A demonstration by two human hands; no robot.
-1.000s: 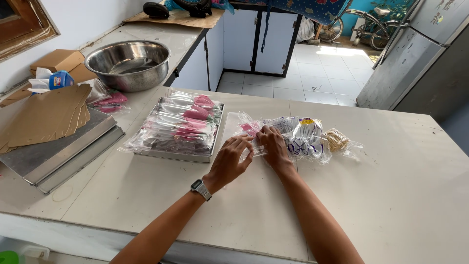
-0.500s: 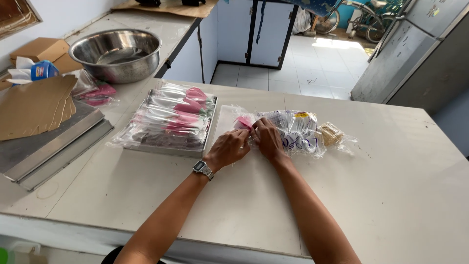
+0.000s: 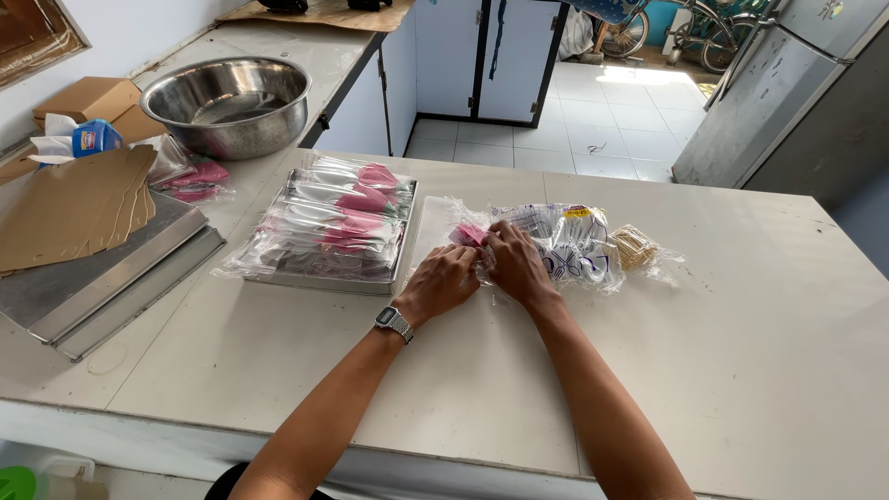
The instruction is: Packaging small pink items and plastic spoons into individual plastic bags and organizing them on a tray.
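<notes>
Both hands pinched a clear plastic bag (image 3: 482,243) on the white table (image 3: 741,370), frame centre.
Left hand (image 3: 443,282) and right hand (image 3: 514,262) gripped it; tiled kitchen floor (image 3: 602,120) upper centre, steel bowl (image 3: 227,102) upper left.

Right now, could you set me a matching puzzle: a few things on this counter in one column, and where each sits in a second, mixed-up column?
Things:
1. round steel bowl
2. shallow metal tray of clear-wrapped pink pieces
3. small heap of wooden sticks in plastic
4. flat brown cardboard sheets

Places:
A. right of both hands
B. far left, on a grey metal slab
C. back left corner
D. just left of the hands

Pairs: 1-C, 2-D, 3-A, 4-B
</notes>
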